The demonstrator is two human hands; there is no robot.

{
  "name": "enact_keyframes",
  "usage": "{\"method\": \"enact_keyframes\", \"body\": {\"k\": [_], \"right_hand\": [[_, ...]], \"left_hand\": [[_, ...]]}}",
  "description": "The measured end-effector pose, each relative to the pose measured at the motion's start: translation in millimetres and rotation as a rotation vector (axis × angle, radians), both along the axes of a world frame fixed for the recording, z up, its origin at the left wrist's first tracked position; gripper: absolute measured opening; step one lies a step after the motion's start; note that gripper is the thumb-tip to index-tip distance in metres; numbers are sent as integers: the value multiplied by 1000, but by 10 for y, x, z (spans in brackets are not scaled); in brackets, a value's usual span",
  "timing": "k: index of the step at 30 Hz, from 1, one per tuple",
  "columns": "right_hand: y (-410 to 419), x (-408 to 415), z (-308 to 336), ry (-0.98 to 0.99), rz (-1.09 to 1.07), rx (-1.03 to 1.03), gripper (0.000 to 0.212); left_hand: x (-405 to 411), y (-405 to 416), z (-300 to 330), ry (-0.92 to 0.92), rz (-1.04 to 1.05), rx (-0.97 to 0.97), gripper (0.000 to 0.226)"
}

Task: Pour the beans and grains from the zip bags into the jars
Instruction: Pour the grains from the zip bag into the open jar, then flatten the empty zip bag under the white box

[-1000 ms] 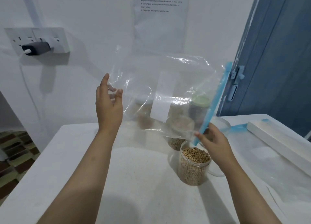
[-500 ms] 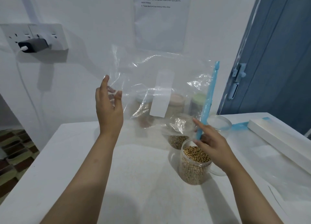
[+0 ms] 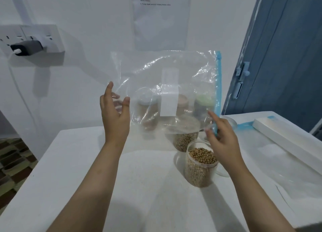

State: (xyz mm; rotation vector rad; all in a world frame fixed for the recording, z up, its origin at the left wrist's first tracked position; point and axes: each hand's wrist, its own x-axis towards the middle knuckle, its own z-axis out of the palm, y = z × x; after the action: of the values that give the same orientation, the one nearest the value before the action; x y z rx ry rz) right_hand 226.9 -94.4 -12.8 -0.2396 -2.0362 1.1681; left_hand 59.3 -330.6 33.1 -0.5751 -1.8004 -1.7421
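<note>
- Since a second ago the bag [image 3: 174, 85] has swung more upright: its blue zip strip [image 3: 218, 85], tilted before, now runs almost vertical at the bag's right edge.
- Left hand [image 3: 115, 116] pinches the bag's lower left corner, thumb in front and fingers behind the film.
- Right hand [image 3: 221, 137] grips the bottom end of the zip strip with curled fingers, index finger pointing up along the plastic.
- Held between both hands above the table [image 3: 87, 170], the bag looks empty and see-through, with a white label panel [image 3: 169, 99] at its middle.
- An open jar [image 3: 200, 167] of pale round beans stands on the table just below the right hand.
- Behind it a second jar [image 3: 184, 139] holds smaller brownish grains, its top hidden by the bag's lower edge.
- Further jars with pale, pink and green lids show blurred through the bag.
- On the wall hang a sheet [image 3: 161, 17] of printed text and a socket strip [image 3: 31, 38] with a plug in it.
- White box [image 3: 285, 137] lies at the table's right.
</note>
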Motion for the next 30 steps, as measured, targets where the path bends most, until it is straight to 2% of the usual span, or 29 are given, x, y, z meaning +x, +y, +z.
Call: {"method": "enact_keyframes", "body": {"k": [2,5,9,14,17,20,24,27,30], "right_hand": [[-86,18,94,92,-25,-103,48],[-172,74,240,235,-17,-365,50],[-184,222,355,397,-49,-545,53],[-4,489,451,508,-104,-727,63],[290,607,484,525,-104,-856,77],[723,699,507,535,-12,-986,87],[1414,817,490,561,44,-1107,82],[2005,976,475,474,34,-1115,79],[2570,1179,438,359,7,-1099,78]], "left_hand": [[96,61,-7,-9,-35,4,55],[243,179,-24,-30,-92,31,52],[425,358,-48,-34,-194,68,48],[600,647,-75,-41,-246,103,46],[729,864,-78,-43,-262,121,47],[938,1173,-72,-69,-269,132,47],[1195,1741,-157,-100,-166,79,45],[1308,2187,-242,-229,-38,45,44],[1464,2589,-269,-210,43,-84,40]]}}
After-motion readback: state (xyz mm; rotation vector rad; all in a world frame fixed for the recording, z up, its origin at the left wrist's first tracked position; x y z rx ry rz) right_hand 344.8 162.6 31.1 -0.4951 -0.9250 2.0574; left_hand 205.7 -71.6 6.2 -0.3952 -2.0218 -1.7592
